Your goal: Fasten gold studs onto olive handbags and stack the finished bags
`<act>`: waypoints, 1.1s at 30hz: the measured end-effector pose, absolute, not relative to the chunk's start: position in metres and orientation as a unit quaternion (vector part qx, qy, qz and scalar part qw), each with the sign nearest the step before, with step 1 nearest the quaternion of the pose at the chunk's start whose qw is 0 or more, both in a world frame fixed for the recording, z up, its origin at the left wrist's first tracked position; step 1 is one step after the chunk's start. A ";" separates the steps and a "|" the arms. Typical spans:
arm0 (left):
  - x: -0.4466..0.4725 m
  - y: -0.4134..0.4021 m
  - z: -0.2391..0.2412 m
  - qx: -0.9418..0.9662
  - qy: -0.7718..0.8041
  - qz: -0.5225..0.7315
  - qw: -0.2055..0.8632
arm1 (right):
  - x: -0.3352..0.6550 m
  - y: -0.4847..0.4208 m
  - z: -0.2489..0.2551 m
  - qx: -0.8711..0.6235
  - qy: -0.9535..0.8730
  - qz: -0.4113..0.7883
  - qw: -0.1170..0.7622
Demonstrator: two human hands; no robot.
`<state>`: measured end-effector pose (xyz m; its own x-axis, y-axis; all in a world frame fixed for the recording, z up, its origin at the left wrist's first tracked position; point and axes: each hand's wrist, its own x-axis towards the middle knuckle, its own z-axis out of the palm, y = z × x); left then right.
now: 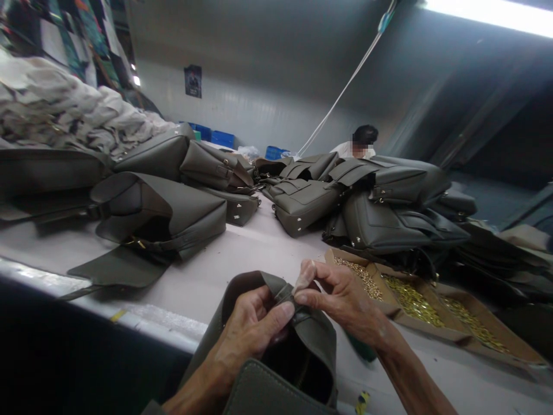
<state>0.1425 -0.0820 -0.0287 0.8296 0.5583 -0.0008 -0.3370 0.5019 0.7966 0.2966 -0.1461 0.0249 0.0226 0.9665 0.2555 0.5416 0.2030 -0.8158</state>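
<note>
A dark grey-green handbag [319,340] stands at the front edge of the table with its mouth open towards me. My left hand [254,323] is closed on the bag's upper rim, thumb on top near a small strap. Just right of it, my right hand [330,291] pinches at the same spot on the rim, thumb against a forefinger that has a pale covering on its tip. Whatever tiny piece may lie between those fingertips is hidden. The bag's flap [272,392] hangs towards me at the bottom.
Right of the hands, a cardboard tray [389,288] holds small gold-coloured metal parts in compartments. Similar bags [173,213] lie at left, with more piled [380,225] at the back right. A person [354,147] is behind that pile. A small yellow-and-black object [362,402] lies near the front.
</note>
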 end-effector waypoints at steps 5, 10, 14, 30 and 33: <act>0.142 -0.082 -0.030 0.434 0.160 0.261 0.847 | 0.288 -0.145 0.021 -0.609 -0.627 0.214 0.436; 0.143 -0.082 -0.031 0.419 0.156 0.265 0.854 | 0.276 -0.149 0.017 -0.656 -0.588 0.162 0.445; 0.143 -0.082 -0.030 0.425 0.142 0.274 0.851 | 0.275 -0.150 0.019 -0.620 -0.617 0.162 0.457; 0.143 -0.079 -0.033 0.454 0.159 0.259 0.838 | 0.275 -0.144 0.009 -0.670 -0.528 0.196 0.484; 0.142 -0.071 -0.032 0.483 0.151 0.242 0.828 | 0.280 -0.149 0.021 -0.663 -0.537 0.125 0.506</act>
